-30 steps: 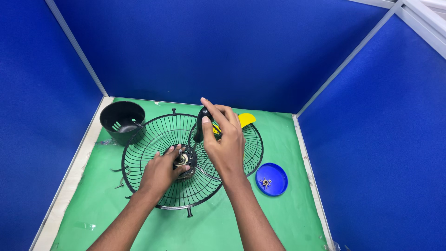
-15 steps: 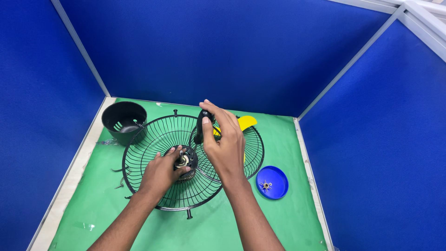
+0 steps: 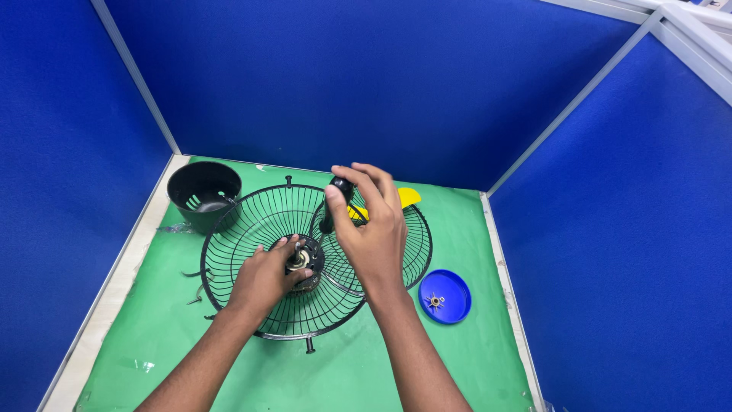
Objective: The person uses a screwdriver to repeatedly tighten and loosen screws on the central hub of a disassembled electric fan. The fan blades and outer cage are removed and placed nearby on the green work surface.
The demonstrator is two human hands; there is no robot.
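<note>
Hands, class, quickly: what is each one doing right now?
Left hand: fingers closed around the motor hub at the fan guard centre.
Right hand: fingers closed on a black screwdriver handle.

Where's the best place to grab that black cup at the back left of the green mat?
Probably the rim of the black cup, from above. It stands upright with its mouth open upward, so one finger can go inside the wall and the thumb outside. Come at its left side: the wire fan guard crowds its right side, and both hands are busy at the guard's hub.
</note>
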